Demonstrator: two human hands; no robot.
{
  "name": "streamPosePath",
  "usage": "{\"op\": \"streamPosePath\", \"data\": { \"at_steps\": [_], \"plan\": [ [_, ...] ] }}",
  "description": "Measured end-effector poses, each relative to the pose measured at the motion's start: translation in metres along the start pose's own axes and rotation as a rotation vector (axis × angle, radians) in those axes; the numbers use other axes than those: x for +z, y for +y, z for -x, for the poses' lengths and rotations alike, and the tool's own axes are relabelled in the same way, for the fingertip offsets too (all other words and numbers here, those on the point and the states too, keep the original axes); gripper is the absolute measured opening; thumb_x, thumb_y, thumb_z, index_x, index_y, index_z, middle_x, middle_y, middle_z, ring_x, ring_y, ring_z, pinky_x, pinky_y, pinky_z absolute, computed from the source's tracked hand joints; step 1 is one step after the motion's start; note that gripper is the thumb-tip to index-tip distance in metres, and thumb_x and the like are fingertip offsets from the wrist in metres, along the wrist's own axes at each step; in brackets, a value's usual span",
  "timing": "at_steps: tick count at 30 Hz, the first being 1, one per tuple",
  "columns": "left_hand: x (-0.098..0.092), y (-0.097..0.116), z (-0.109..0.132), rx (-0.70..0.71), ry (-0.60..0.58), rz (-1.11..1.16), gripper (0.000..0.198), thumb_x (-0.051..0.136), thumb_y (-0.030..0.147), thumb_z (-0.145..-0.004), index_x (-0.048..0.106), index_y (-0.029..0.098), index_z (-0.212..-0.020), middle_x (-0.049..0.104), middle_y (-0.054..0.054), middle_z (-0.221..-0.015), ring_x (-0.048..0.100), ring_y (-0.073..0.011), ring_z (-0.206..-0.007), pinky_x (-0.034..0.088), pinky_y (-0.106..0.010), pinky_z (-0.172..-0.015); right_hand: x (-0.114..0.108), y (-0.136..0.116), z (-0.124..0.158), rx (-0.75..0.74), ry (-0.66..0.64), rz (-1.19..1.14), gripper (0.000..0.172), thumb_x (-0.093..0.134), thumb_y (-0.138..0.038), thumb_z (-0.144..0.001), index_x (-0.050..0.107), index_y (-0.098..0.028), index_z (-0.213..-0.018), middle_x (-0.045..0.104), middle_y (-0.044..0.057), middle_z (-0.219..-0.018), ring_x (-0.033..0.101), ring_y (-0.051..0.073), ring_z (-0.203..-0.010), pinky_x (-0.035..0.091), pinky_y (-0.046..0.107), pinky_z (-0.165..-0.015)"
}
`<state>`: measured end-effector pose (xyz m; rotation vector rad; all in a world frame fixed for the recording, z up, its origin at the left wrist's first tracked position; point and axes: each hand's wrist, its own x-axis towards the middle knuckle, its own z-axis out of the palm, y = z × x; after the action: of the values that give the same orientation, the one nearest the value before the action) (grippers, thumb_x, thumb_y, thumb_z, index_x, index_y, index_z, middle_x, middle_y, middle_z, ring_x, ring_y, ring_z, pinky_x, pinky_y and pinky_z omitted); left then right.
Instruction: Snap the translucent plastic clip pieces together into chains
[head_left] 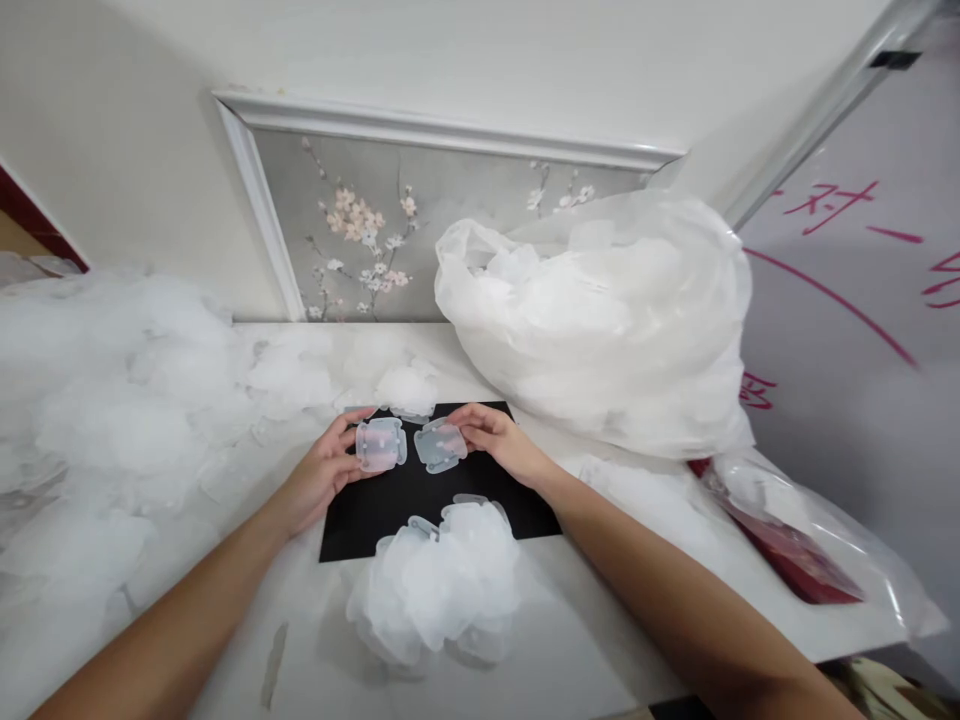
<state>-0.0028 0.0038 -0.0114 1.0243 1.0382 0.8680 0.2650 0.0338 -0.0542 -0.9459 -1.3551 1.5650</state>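
Note:
My left hand (324, 468) grips a small translucent plastic case (381, 444) over a black mat (390, 505). My right hand (495, 438) pinches a second translucent plastic case (440, 445) right beside the first; the two cases are almost touching. In front of my hands, at the mat's near edge, lies a white mesh bath pouf (435, 585) with a clear plastic piece at its top. Another white pouf (405, 390) sits just beyond the mat.
A big clear plastic bag (600, 320) full of white poufs stands at the back right. Loose white mesh is heaped on the left (112, 400). A red packet in clear wrapping (787, 550) lies at the right table edge. A framed flower picture (360, 230) leans on the wall.

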Motion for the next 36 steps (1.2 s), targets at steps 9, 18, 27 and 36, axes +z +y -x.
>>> {"op": "streamPosePath", "data": {
  "at_steps": [9,18,27,36],
  "plan": [
    [0.000,0.000,-0.001,-0.024,-0.047,-0.009,0.075,0.057,0.007,-0.061,0.044,0.030,-0.131,0.065,-0.003,-0.116,0.068,-0.0243,-0.106,0.051,-0.039,-0.096,-0.002,0.001,0.002,-0.024,-0.035,-0.037,0.050,0.053,-0.007,-0.068,0.051,-0.026,-0.115,0.071,0.000,-0.099,0.067,0.014,-0.078,0.050,0.030,-0.071],
    [-0.002,-0.003,-0.001,0.002,-0.109,-0.055,0.069,0.068,0.012,-0.068,0.046,0.029,-0.131,0.064,-0.004,-0.115,0.068,-0.0231,-0.102,0.050,-0.039,-0.096,-0.004,0.006,0.001,-0.148,-0.100,0.111,0.052,0.047,-0.003,-0.066,0.057,-0.022,-0.113,0.067,0.002,-0.100,0.065,0.014,-0.083,0.050,0.031,-0.077],
    [-0.006,-0.010,-0.003,0.083,-0.201,-0.147,0.066,0.064,0.012,-0.072,0.046,0.027,-0.133,0.061,-0.007,-0.128,0.065,-0.0232,-0.108,0.047,-0.040,-0.099,0.000,0.007,0.004,-0.183,-0.135,0.223,0.037,0.051,-0.006,-0.075,0.060,-0.021,-0.108,0.070,0.005,-0.104,0.067,0.017,-0.089,0.051,0.036,-0.086],
    [-0.006,-0.015,-0.003,0.126,-0.211,-0.310,0.061,0.057,0.009,-0.072,0.049,0.023,-0.131,0.065,-0.008,-0.126,0.065,-0.0223,-0.110,0.046,-0.040,-0.101,0.003,0.005,0.005,-0.222,-0.070,0.390,0.016,0.061,-0.024,-0.082,0.067,-0.022,-0.097,0.068,0.008,-0.108,0.066,0.022,-0.098,0.051,0.039,-0.087]
  ]
}}
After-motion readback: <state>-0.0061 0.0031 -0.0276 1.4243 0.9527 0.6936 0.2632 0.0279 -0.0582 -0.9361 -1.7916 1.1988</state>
